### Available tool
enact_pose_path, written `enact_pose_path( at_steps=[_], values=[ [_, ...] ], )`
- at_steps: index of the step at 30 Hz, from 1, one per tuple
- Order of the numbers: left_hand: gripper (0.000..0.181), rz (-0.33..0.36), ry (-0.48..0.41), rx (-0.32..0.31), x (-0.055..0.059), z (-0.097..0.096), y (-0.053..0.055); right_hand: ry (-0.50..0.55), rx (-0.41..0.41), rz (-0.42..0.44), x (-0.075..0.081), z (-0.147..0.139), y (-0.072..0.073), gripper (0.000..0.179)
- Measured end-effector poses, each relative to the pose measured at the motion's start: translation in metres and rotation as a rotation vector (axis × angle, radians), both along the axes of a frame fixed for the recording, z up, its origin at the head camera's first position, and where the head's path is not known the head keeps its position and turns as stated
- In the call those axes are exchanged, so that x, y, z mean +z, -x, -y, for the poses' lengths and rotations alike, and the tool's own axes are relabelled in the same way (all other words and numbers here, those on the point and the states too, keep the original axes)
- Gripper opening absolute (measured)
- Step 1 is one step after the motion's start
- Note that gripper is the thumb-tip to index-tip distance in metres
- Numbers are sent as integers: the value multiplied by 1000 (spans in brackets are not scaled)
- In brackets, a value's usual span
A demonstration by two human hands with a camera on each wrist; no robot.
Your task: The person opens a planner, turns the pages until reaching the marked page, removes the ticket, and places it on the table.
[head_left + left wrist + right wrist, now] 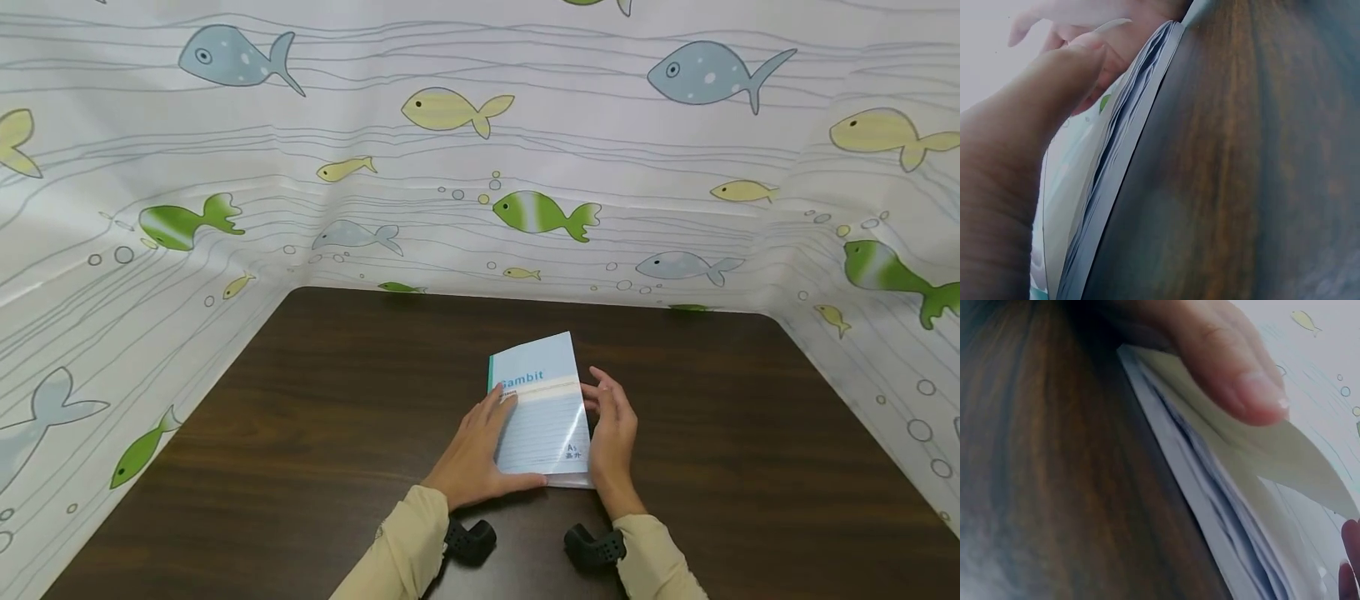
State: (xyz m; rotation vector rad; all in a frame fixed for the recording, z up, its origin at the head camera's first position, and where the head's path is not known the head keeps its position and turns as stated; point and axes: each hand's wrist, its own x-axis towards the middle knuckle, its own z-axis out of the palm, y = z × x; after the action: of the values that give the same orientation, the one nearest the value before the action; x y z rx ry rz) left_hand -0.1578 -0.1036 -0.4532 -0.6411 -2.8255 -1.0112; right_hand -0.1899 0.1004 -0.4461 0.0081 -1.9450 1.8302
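A pale blue notebook (543,417) marked "Gambit" lies on the table, its green-edged spine to the left. My left hand (480,454) rests on the cover's lower left with the fingers spread, and its thumb reaches along the bottom edge. Beside the right edge stands my right hand (613,429), palm turned toward the notebook, fingers loosely bent. The right wrist view shows the front cover (1310,465) bowed up from the pages (1222,494), with the left thumb (1254,397) over it. In the left wrist view, the left thumb (1063,84) overlaps the right palm behind.
The dark wood-grain table (300,433) extends around the notebook on both sides. A white fish-patterned curtain (450,192) encloses its back and sides. Each wrist wears a black device, such as the left one (471,542), close to the table's near side.
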Motion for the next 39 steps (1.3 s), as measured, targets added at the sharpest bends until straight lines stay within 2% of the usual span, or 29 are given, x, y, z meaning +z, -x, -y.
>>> enact_pose_path(
  at_steps=[4, 8, 10, 14, 18, 20, 25, 29, 34, 37, 39],
  values=[
    [112, 30, -36, 8, 2, 0, 2, 130, 12, 3, 3, -2, 5, 54],
    [110, 58, -75, 18, 4, 0, 3, 268, 29, 57, 4, -4, 7, 60],
    [110, 68, -94, 24, 4, 1, 3, 257, 25, 74, 4, -4, 8, 59],
    [110, 104, -115, 45, 4, 3, 0, 148, 3, 92, 3, -4, 6, 52],
    [104, 85, -114, 67, 6, 5, -3, 62, 3, 114, 2, -3, 6, 47],
    [95, 23, -95, 68, 7, 7, -5, 25, 14, 134, 1, -2, 7, 46],
    [60, -204, -32, 44, 12, 11, -11, -26, 56, 164, -2, 3, 8, 41],
    [49, -366, -62, 71, 14, 11, -15, -18, 89, 165, -3, 6, 7, 37],
    [37, -577, -167, 179, 9, 8, -9, -36, 78, 179, -4, 4, 7, 39],
    [34, -703, -200, 285, 7, 6, -6, -48, 71, 172, -8, 0, 8, 39],
    [38, -754, -214, 362, 9, 4, -4, -52, 74, 173, -7, -1, 8, 39]
  ],
)
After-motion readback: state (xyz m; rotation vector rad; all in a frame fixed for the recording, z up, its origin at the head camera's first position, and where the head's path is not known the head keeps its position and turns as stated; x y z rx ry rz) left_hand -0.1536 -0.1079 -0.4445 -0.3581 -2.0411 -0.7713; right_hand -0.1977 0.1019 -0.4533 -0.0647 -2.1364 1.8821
